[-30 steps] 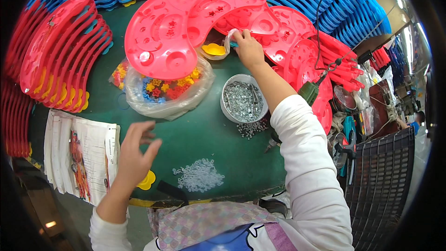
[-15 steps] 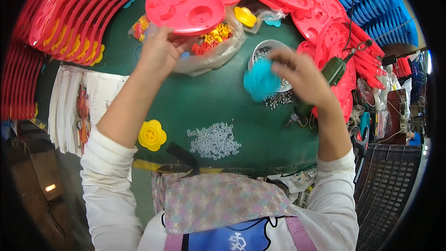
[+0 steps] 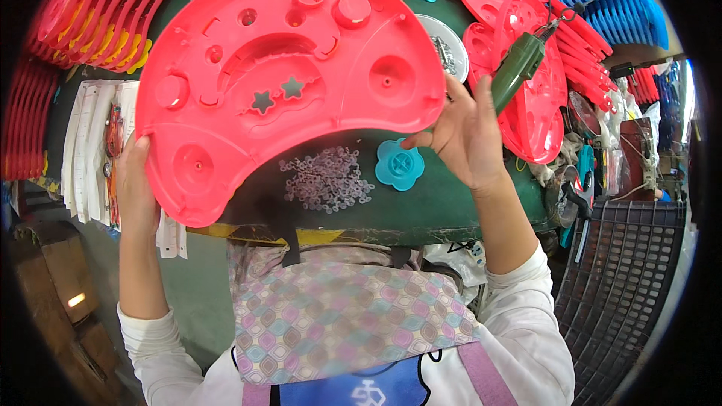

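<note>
A large pink crescent-shaped plastic panel, with round hollows and two star-shaped holes, is held up over the table. My left hand grips its left end, with the thumb on the near side and the other fingers mostly hidden. By the panel's right end is my right hand, fingers spread; whether a fingertip touches the rim I cannot tell. Just left of it, a teal flower-shaped plastic piece lies on the table. A pile of small clear plastic rings sits under the panel's inner curve.
A dark green power screwdriver hangs on a cord right of my hand. Behind the panel is a white bowl of small metal screws. Stacked pink panels and blue curved parts fill the far right; more pink parts stand far left.
The pink panel has come from the back pile to in front of me in my left hand. My right hand has set the teal flower down by the rings. The yellow flower is out of sight.
</note>
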